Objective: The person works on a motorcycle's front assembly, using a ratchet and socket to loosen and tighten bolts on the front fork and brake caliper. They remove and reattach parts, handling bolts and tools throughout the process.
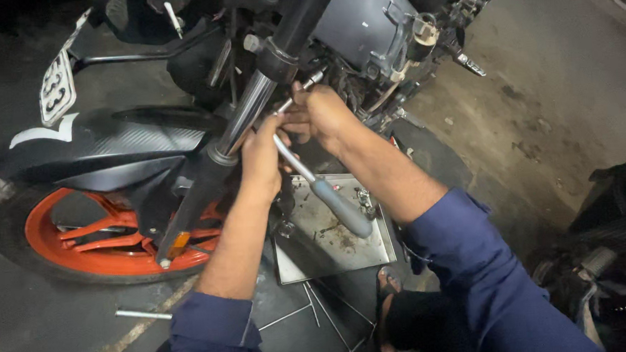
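A motorcycle stands in front of me with its chrome front fork [242,119] and orange front wheel [95,234] at the left. My left hand [262,161] grips the metal shaft of a ratchet wrench just beside the fork. The wrench's grey handle [340,209] sticks out down and to the right, free of either hand. My right hand [320,115] is closed around the wrench's upper end, where a socket extension [308,81] runs up into the engine area. Both arms wear blue sleeves.
A flat metal tray [331,250] with small bolts and grime lies on the floor under the wrench. A loose metal rod [143,315] lies on the concrete at lower left. A black fender [104,147] covers the wheel. Dark machine parts [610,253] sit at right.
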